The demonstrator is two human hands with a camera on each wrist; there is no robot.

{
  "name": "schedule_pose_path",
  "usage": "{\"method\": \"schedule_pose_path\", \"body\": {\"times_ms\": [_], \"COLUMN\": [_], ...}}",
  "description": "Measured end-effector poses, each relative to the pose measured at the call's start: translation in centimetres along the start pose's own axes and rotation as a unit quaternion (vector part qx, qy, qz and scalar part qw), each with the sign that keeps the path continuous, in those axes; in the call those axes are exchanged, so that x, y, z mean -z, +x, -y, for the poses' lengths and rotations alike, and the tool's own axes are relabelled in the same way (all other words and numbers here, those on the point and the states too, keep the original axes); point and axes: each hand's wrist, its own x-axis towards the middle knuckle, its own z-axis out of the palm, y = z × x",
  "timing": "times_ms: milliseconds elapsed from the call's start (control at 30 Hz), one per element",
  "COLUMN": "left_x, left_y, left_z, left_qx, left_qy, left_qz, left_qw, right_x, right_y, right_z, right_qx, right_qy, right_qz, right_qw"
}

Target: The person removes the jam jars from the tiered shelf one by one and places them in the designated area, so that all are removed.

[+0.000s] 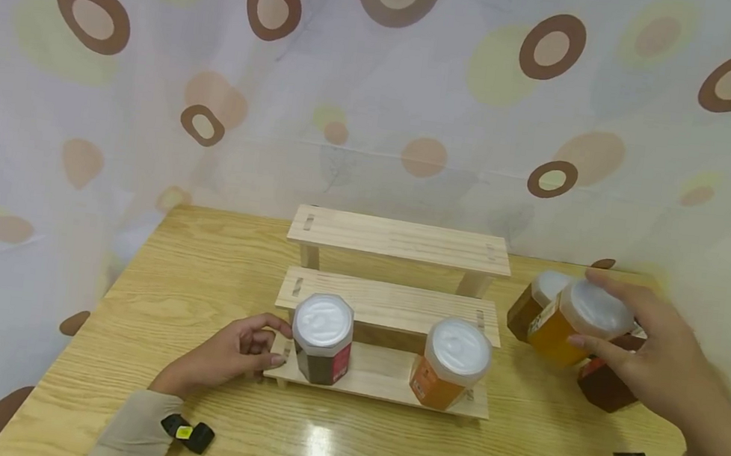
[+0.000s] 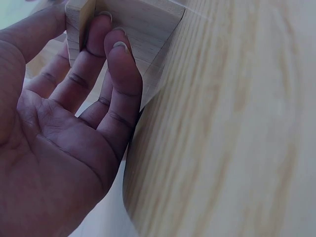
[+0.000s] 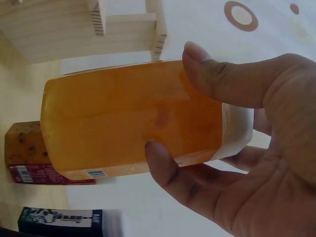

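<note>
My right hand (image 1: 668,360) grips a clear jar of orange contents (image 1: 560,329) with a whitish lid, thumb and fingers on its sides. In the right wrist view this jar (image 3: 128,118) lies sideways across the picture. At the rack's left end, my left hand (image 1: 232,352) holds the lowest shelf (image 1: 384,365), its fingers bent round the wood. The left wrist view shows those fingertips against the pale wood (image 2: 143,24). On that shelf stand a dark jar with a red label (image 1: 322,340) and, farther right, an orange-labelled jar (image 1: 451,366).
Above the lowest shelf rise a middle shelf (image 1: 384,304) and a top shelf (image 1: 398,238). Right of the rack, a brown jar (image 1: 521,313) and a dark red jar (image 1: 608,380) stand on the wooden table (image 1: 197,276). Patterned cloth (image 1: 379,109) hangs behind.
</note>
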Motion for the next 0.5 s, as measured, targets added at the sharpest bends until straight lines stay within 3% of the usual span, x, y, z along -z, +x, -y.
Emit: {"method": "schedule_pose_path", "body": {"times_ms": [233, 500], "left_x": [0.0, 0.0], "left_y": [0.0, 0.1], "left_z": [0.0, 0.2], "left_qx": [0.000, -0.004], "left_qy": [-0.008, -0.016], "left_qz": [0.003, 0.004], "left_qw": [1.0000, 0.9999], "right_x": [-1.5, -3.1], "right_y": [-1.3, -2.4], "right_z": [-0.6, -1.8], "right_qx": [-0.037, -0.025], "right_qy": [0.008, 0.015], "right_qz": [0.021, 0.020], "right_qw": [0.9991, 0.9994]}}
